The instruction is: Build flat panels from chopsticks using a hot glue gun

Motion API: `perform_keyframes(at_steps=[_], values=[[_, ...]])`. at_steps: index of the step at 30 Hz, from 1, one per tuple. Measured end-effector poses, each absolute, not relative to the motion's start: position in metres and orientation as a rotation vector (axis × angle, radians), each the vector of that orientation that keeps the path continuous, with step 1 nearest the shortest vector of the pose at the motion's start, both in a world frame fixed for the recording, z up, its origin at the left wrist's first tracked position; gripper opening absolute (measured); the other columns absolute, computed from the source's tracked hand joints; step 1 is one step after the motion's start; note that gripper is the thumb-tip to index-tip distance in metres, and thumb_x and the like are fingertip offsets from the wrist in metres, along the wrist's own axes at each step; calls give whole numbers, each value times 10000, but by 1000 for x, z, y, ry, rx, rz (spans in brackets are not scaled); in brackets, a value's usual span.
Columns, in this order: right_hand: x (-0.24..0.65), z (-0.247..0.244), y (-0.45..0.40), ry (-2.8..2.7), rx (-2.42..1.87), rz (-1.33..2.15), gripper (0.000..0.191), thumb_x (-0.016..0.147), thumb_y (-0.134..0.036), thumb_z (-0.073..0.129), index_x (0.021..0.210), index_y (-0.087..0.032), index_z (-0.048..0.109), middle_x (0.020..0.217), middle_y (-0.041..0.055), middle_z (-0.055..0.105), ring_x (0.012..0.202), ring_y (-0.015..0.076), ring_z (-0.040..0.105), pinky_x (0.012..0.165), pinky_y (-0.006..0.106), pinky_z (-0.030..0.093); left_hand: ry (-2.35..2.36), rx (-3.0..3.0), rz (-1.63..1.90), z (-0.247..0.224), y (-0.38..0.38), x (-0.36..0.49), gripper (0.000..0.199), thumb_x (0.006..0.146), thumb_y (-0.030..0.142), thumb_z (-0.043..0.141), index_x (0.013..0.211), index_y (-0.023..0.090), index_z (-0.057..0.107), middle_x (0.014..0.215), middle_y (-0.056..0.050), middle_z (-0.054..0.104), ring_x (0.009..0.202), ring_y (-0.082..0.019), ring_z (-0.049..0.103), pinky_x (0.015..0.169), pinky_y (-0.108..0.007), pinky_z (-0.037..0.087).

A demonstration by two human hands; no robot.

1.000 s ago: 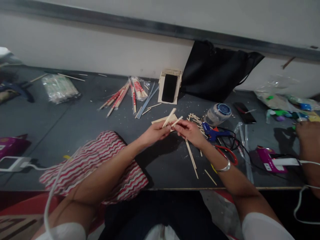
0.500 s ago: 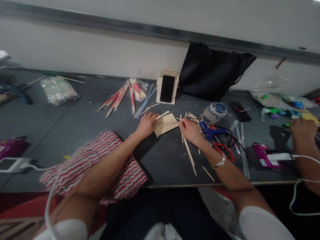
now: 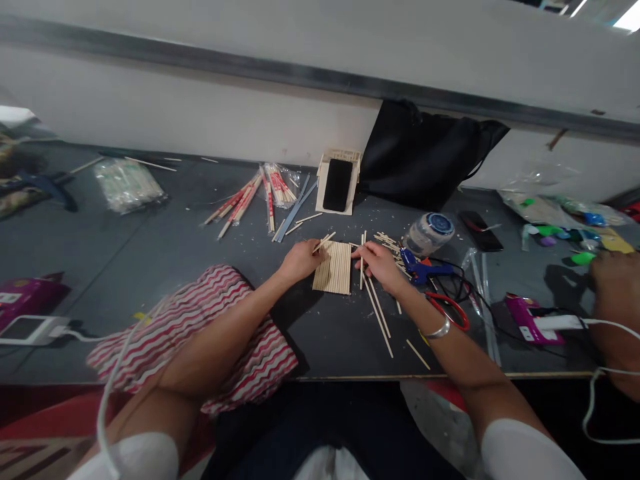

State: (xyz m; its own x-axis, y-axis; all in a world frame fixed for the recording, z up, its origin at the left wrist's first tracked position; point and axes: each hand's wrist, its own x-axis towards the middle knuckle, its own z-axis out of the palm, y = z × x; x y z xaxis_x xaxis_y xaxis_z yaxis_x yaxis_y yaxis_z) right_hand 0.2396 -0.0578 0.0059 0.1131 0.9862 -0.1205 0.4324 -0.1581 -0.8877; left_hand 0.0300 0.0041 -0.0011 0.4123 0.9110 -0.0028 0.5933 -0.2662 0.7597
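A flat panel of thin wooden sticks (image 3: 336, 270), laid side by side, lies on the dark table between my hands. My left hand (image 3: 299, 261) is closed at its upper left edge, with a wooden stick (image 3: 326, 241) slanting out of the fingers over the panel. My right hand (image 3: 380, 265) is beside the right edge, its fingers bent around an upright wooden stick (image 3: 362, 267); one fingertip reaches the panel's edge. Below this hand lie longer loose sticks (image 3: 377, 310). A pile of short sticks (image 3: 390, 241) is partly hidden behind it.
A lidded jar (image 3: 429, 233), a blue glue gun (image 3: 425, 267) and red-handled scissors (image 3: 453, 310) lie to the right. Behind are a propped phone (image 3: 337, 185), wrapped chopsticks (image 3: 243, 203) and a black bag (image 3: 430, 153). Striped cloth (image 3: 210, 327) lies left. Another person's hand (image 3: 613, 273) is far right.
The panel has turned so its sticks now run toward me, and it sits slightly lower. My right fingers have spread a little along its right edge. The view has tilted slightly upward.
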Motion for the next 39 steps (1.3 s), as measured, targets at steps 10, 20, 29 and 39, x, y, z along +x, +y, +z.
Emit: perform_keyframes(at_steps=[10, 20, 29, 39], values=[[233, 3, -62, -984, -1322, 1372, 411, 681, -539, 803, 821, -223, 583, 721, -22, 624, 597, 101, 580, 396, 176, 367, 1070, 1081, 664, 11, -7, 31, 357, 547, 239, 902, 725, 197, 596, 582, 68, 551, 457, -71, 413, 441, -210, 221], [245, 24, -63, -1166, -1389, 1263, 316, 810, -525, 697, 792, -231, 583, 720, -4, 642, 521, 99, 523, 401, 227, 354, 761, 801, 736, 17, -20, 37, 321, 603, 266, 872, 887, 152, 779, 796, -48, 772, 539, -98, 596, 431, -191, 384], [236, 26, -65, -1868, -1781, 793, 208, 787, -151, 731, 650, -213, 587, 585, -36, 574, 560, 120, 488, 584, 265, 339, 702, 630, 787, 13, -28, 37, 194, 783, 350, 716, 881, 183, 728, 833, -80, 789, 784, -246, 750, 755, -356, 626], [248, 44, -77, -1945, -1762, 637, 77, 869, -180, 597, 819, -211, 646, 810, 55, 710, 771, 188, 634, 724, 312, 448, 707, 493, 731, 15, -37, 49, 160, 853, 286, 696, 908, 145, 746, 859, -100, 800, 819, -249, 767, 843, -377, 634]])
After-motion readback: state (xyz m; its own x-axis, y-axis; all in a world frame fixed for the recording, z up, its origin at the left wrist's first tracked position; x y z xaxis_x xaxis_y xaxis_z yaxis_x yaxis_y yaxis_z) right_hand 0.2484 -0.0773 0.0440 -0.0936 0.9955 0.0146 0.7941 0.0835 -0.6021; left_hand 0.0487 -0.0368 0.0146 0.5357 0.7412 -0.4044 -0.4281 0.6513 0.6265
